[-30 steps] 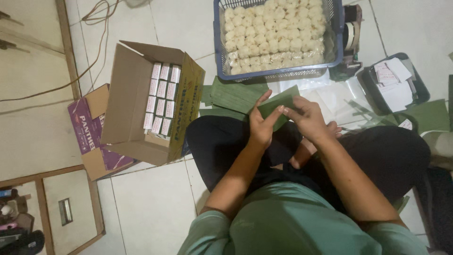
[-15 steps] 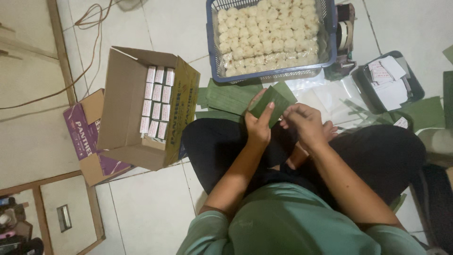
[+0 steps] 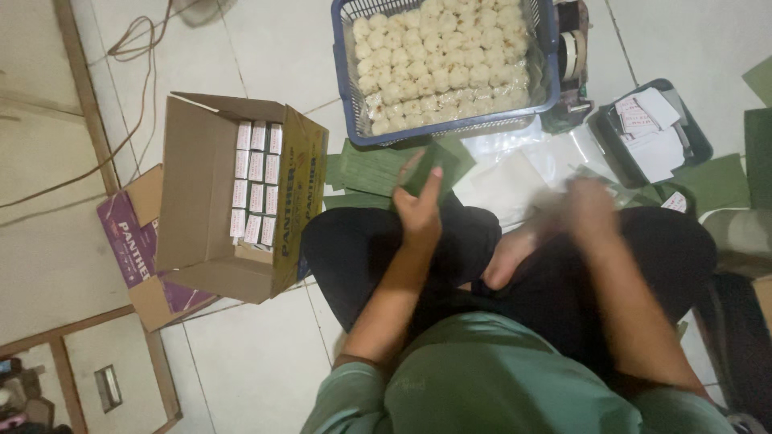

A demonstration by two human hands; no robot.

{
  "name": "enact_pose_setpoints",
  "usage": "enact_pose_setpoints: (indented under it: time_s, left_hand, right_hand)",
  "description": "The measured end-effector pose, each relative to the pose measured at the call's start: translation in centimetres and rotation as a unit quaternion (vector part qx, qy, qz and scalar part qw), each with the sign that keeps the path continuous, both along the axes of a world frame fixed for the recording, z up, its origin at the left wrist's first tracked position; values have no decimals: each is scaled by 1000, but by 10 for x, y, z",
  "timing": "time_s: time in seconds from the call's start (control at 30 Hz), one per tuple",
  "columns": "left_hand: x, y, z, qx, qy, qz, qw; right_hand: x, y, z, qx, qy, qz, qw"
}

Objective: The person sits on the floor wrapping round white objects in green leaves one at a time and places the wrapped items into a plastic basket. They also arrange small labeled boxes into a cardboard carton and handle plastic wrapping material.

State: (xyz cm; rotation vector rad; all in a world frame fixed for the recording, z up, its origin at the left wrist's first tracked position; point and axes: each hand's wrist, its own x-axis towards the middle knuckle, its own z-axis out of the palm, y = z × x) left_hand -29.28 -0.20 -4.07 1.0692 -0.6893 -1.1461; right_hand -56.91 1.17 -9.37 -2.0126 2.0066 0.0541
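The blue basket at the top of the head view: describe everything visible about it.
The blue basket looks like plastic mesh with a solid rim, rectangular, sitting flat on the tiled floor. A clear liner holds many pale round balls, packed close. Green sheets lie by its near edge; a tape dispenser stands beside it. Neither hand touches it.

Lighting: dim, warm and yellowish indoor light, even across the tiled floor point(image 3: 265, 48); source not visible. Shadows: soft, darkest under the cardboard box point(image 3: 201, 193) and around the dark trousers. Glare: none of note; clear plastic sheets point(image 3: 515, 173) showed a faint sheen. Blur: right hand point(image 3: 583, 209) heavily smeared by motion; left hand point(image 3: 418, 213) fairly sharp. Overall image slightly soft and grainy.
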Motion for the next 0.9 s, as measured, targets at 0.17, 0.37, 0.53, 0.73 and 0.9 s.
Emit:
enact_pose_setpoints:
  time_s: [0.17,0.37,0.53,0.73,0.9]
  left_hand:
    - [-6,-8,-23,25,77,-24,996]
    - [-59,9,-30,12,3,-82,997]
    - [-32,6,-14,67,28,-145,987]
    - [-20,5,-32,75,197,-243,947]
    - [-15,8,-63,83,69,-204,973]
  right_hand:
    - [-39,16,17,-176,-59,-84,979]
    - [95,32,55,-202,-280,9,939]
    - [129,21,75,-207,-383,29,900]
    - [114,15,44,-111,-415,-7,903]
    - [94,7,15,45,-492,-92,864]
